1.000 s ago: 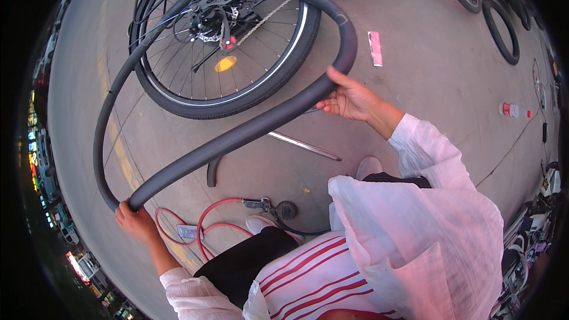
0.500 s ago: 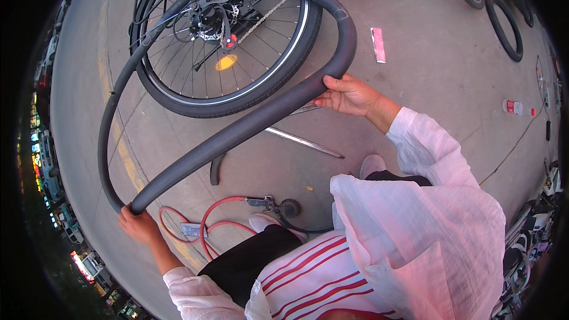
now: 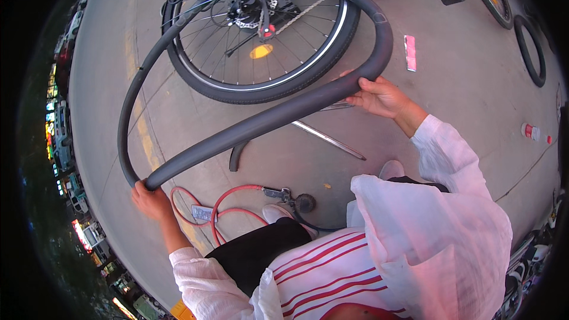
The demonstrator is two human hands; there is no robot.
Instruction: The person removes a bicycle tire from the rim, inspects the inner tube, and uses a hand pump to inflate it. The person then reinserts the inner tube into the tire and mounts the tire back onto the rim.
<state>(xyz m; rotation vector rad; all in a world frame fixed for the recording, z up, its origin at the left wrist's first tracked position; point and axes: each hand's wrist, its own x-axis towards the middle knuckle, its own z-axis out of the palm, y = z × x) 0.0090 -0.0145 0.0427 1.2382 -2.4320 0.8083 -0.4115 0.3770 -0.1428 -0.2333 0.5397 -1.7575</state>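
Above the ground [image 3: 296, 169], I log one black tube [image 3: 255, 126], looped, overlapping the bike wheel [image 3: 246, 9] from my view. Left hand [image 3: 153, 201]: clamped round its near-left bend. Right hand [image 3: 384, 98]: thumb on top, gripping its right side. Lower down: red hose [image 3: 237, 189], metal bar [image 3: 329, 140].

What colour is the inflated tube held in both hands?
The tube is dark grey, close to black; the head view shows it best.

Room btwn blk tube [image 3: 261, 121] & red hose [image 3: 237, 189], partly obstr. by metal bar [image 3: 329, 140] & curved strip [image 3: 236, 156].
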